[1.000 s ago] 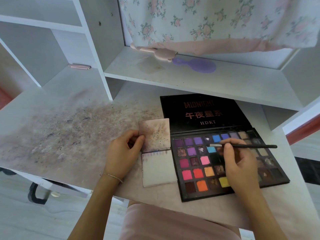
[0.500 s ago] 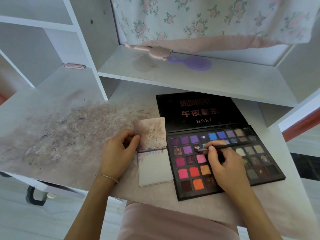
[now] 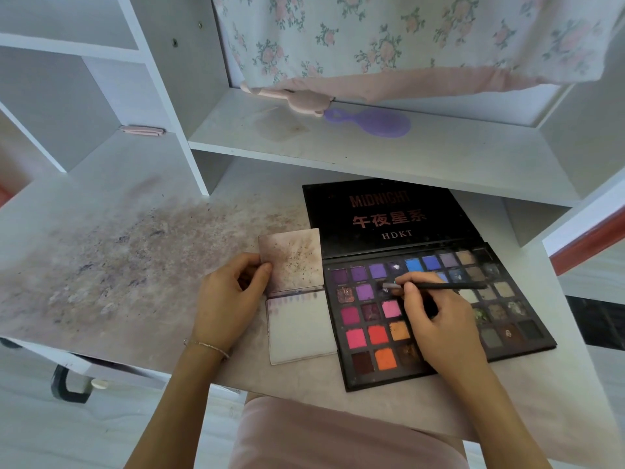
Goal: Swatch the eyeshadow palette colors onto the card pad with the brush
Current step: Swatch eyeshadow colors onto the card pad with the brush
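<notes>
The black eyeshadow palette [image 3: 436,319] lies open on the desk, its lid flat behind the rows of coloured pans. My right hand [image 3: 436,323] pinches a thin black brush [image 3: 449,286]; its tip rests on a dark pan in the second row, beside the purples. The card pad [image 3: 301,330] lies just left of the palette, with a row of faint purple swatches along its top edge. My left hand [image 3: 230,296] pinches the pad's stained cover [image 3: 291,258], which is flipped up and back.
The desk surface [image 3: 118,265] left of the pad is smeared with pigment dust. A white shelf [image 3: 372,150] overhangs the palette lid, carrying a purple hairbrush [image 3: 375,121] and a pink object [image 3: 297,98]. A floral cloth [image 3: 406,38] hangs above.
My right hand shifted left over the palette, bringing the brush tip from the blue pans to a dark pan near the purples. My left hand kept its hold on the pad cover.
</notes>
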Motion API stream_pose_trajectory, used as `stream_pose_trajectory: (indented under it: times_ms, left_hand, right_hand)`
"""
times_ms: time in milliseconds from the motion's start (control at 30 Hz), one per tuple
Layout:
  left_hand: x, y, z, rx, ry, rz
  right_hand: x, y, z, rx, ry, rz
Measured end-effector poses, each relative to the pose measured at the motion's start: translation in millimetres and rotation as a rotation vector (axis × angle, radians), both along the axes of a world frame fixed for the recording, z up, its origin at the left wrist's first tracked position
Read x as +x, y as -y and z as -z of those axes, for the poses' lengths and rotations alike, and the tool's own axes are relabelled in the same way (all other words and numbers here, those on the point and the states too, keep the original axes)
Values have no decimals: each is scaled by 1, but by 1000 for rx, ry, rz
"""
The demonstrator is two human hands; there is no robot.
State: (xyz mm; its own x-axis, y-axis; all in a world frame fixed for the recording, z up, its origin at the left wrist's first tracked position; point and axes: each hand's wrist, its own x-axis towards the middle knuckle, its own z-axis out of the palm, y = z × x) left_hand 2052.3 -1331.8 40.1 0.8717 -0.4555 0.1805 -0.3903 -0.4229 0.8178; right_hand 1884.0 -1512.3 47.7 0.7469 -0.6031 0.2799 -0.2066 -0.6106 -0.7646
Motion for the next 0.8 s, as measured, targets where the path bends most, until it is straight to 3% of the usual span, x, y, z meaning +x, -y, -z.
stream_pose_trajectory:
  times_ms: [500, 800]
  left_hand:
    - [1, 0, 1, 12, 1, -7]
    - [1, 0, 0, 15, 5, 4]
  right_hand:
    - [-3, -2, 0, 81, 72, 114]
    - [2, -25, -9, 245, 141, -22]
